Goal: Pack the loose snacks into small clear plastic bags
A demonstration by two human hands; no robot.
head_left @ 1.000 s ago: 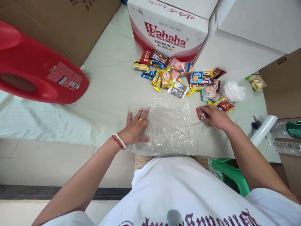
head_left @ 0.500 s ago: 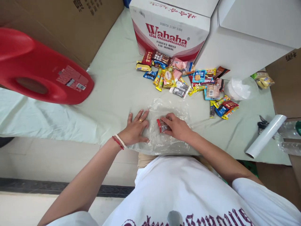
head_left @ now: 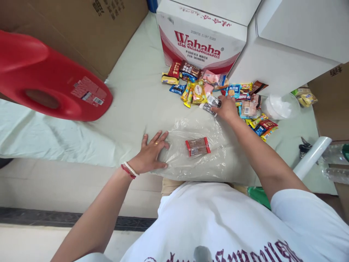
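Observation:
A sheet of clear plastic film (head_left: 177, 163) lies wrinkled along the table's front edge. On it rests a brown snack packet with red ends (head_left: 198, 146), untouched by either hand. My left hand (head_left: 149, 153) presses flat with spread fingers at the film's left side. At the front of a heap of wrapped snacks, my right hand (head_left: 227, 108) pinches a black-and-silver snack packet (head_left: 209, 105), its fingertips partly hidden. Close to that packet are a yellow snack packet (head_left: 199, 91) and a light-blue one (head_left: 233, 91).
A Wahaba-type white and red water carton (head_left: 201, 43) stands behind the heap. To the left is a large red jug (head_left: 62, 87). On the right are a clear bowl (head_left: 294, 105) with white contents, scissors (head_left: 304, 146), a film roll (head_left: 313, 156) and plastic bottles (head_left: 338, 174).
My right hand has let go of the brown and red packet on the film and moved up and right to the black-and-silver packet. My left hand has shifted slightly left.

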